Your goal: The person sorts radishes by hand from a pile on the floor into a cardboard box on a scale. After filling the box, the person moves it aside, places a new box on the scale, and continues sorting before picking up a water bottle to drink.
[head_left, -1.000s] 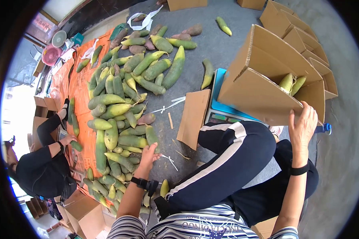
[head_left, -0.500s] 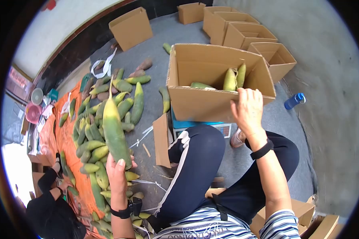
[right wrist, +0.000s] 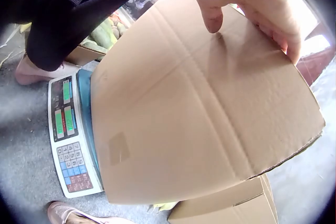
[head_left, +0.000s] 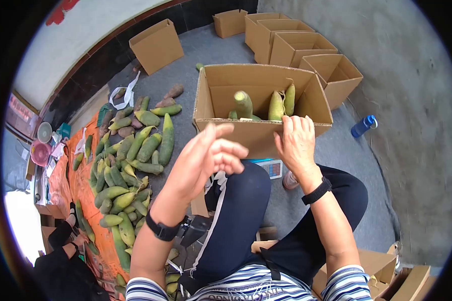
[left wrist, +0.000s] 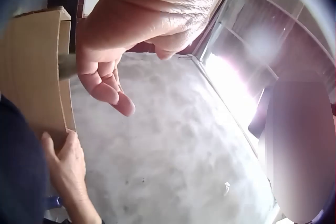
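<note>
A tall cardboard box (head_left: 236, 135) stands on a digital scale (right wrist: 73, 134) in front of the person's knees. Inside it are several green radishes; one green radish (head_left: 243, 104) stands with its blunt, pale end up, and two yellowish radishes (head_left: 276, 106) lean further right. My left hand (head_left: 201, 160) hangs in the air before the box's near wall, holding nothing, its fingers spread and slightly bent. With its fingers over the near rim and thumb against the outer wall, my right hand (head_left: 298, 145) grips the box.
A large heap of green radishes (head_left: 120, 193) lies at left on an orange sheet (head_left: 92, 193), where another person (head_left: 68, 268) sits. More cardboard boxes (head_left: 306, 47) line the back right. A blue bottle (head_left: 362, 126) stands right of the box.
My left hand took a green radish from the heap, brought it over and let it go in the box. The right hand stays at the rim; the head view has swung right.
</note>
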The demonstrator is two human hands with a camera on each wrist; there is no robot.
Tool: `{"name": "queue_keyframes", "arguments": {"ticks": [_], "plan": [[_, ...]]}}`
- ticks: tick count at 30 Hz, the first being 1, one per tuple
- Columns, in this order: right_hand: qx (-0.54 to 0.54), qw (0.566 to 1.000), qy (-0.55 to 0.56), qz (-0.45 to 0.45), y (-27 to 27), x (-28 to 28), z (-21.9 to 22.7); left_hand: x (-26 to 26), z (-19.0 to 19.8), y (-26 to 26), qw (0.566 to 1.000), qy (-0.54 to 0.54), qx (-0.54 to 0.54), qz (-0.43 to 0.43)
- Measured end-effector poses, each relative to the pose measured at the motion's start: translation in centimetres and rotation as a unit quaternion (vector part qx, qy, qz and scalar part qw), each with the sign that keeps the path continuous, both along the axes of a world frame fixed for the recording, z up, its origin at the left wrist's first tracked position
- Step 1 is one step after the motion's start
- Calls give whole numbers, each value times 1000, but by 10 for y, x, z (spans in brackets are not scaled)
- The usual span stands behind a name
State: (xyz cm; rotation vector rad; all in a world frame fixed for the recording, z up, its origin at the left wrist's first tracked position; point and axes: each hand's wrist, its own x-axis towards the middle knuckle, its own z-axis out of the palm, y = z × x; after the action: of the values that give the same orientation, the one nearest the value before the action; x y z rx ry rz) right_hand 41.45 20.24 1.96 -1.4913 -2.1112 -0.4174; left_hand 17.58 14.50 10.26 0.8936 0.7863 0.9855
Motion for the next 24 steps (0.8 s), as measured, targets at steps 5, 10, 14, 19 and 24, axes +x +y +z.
{"name": "queue_keyframes", "arguments": {"ticks": [5,10,14,19,24], "plan": [[8,1000,-14,4,5,3,-4,-49,-89,-50,989,115,-76,45],[10,1000,-17,10,2,3,-4,-101,-194,-127,955,145,-226,124],[32,999,-38,5,3,1,-1,-126,-248,-170,920,158,-322,158],[20,996,-83,-4,7,1,-6,-151,-307,-219,890,188,-377,176],[7,996,-91,4,8,3,-9,-178,-355,-245,841,188,-453,229]]}}
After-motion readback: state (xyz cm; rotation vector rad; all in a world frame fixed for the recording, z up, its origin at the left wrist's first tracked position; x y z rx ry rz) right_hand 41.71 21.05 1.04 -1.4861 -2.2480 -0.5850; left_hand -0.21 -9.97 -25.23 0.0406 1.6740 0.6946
